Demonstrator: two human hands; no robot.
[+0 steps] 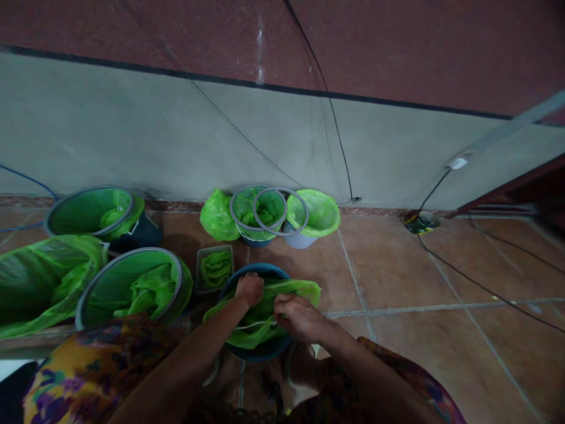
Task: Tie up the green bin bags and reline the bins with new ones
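Observation:
A blue bucket (260,355) stands on the floor between my feet, with a thin green plastic bag (253,335) spread loosely inside and over its opening. My left hand (250,288) is closed on the bag's edge at the bucket's far side. Closer to me on the right, my right hand (295,313) pinches the bag, and a corner of the bag sticks out beyond its fingers. A white drawstring or strip shows along the bag between my hands. Part of the bucket's rim is hidden by my forearms and the bag.
Left of the bucket sits a small tray (198,277) with folded green plastic. Several bins lined with green bags, such as a grey-rimmed bin (86,294), stand at left. By the wall are a white bin (300,240) and loose grey rings (304,206). A black cable (459,282) crosses the tiled floor.

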